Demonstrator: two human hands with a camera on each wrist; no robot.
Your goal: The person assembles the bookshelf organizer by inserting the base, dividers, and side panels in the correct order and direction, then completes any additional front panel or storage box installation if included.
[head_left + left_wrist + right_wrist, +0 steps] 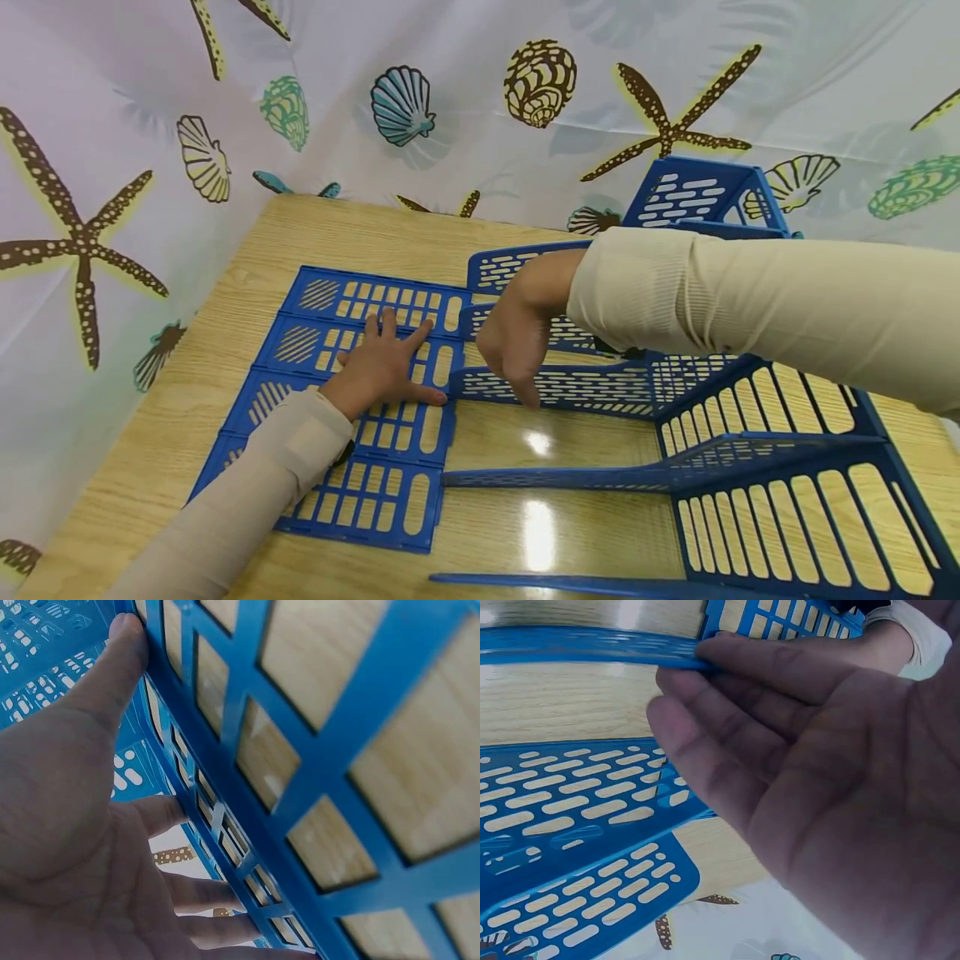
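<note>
My left hand (386, 365) is spread flat on a blue plastic lattice panel (375, 500) made of several folded-out sections, lying on the table at the left. In the left wrist view its fingers reach across the blue grid (262, 817), thumb at one edge. My right hand (517, 337) bends down over the upright blue dividers (555, 387), close to where they meet the panel. Its extended fingers (705, 757) overlap the end of one divider (592, 646) in the right wrist view, thumb side toward me.
Slatted blue sections (787, 517) join the dividers at the right. A blue box-like part (682, 192) stands at the back, partly hidden by my right sleeve. A patterned cloth (465, 100) hangs behind the wooden table (352, 225).
</note>
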